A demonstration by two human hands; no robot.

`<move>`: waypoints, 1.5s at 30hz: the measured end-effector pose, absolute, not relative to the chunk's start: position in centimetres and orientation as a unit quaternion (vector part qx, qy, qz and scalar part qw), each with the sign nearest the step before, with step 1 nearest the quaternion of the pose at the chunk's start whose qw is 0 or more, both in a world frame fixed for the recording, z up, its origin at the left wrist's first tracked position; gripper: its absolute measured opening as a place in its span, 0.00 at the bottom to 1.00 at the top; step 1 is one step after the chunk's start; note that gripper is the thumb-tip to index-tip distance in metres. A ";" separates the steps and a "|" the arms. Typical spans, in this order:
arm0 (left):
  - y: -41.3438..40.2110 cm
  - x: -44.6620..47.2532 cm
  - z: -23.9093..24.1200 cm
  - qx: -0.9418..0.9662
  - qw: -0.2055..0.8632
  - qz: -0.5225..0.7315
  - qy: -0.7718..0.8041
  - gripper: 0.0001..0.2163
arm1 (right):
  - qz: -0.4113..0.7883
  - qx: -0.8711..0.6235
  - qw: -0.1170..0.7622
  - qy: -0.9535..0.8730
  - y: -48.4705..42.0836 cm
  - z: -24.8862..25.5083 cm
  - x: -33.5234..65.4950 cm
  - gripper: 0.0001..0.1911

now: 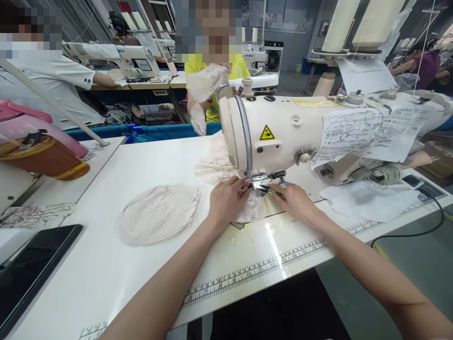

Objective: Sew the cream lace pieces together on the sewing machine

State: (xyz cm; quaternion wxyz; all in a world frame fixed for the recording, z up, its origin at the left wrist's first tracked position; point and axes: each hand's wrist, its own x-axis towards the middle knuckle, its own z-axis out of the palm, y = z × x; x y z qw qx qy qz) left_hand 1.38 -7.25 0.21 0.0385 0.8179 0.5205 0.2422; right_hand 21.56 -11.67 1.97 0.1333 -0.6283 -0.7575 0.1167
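Note:
A cream sewing machine stands on the white table. A small piece of cream lace fabric lies under its presser foot. My left hand rests on the lace just left of the foot, fingers curled and pressing at the needle area. To the right of the foot, my right hand pinches a thin green tool that points at the foot. More lace trails behind the machine head.
A pile of rounded cream lace pieces lies left of my hands. A dark phone sits at the table's left edge, a pink and brown bag beyond it. A person in yellow holds fabric behind the machine. Papers hang on the machine arm.

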 end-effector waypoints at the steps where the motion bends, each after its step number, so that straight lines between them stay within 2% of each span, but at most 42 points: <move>1: -7.2 1.4 0.1 0.818 0.028 0.238 0.523 0.09 | 0.118 -0.629 0.132 -0.757 -11.7 2.0 21.6 0.16; 18: -7.6 1.8 0.2 0.875 -0.123 0.145 0.445 0.11 | 0.116 -0.593 0.161 -0.780 -11.8 1.3 21.4 0.15; 25: -7.3 1.8 -0.3 0.861 -0.142 0.179 0.454 0.11 | 0.100 -0.584 0.170 -0.787 -12.0 1.2 21.1 0.14; 45: -7.2 1.4 -0.9 0.853 -0.160 0.235 0.437 0.13 | 0.062 -0.599 0.113 -0.791 -11.4 1.2 19.8 0.14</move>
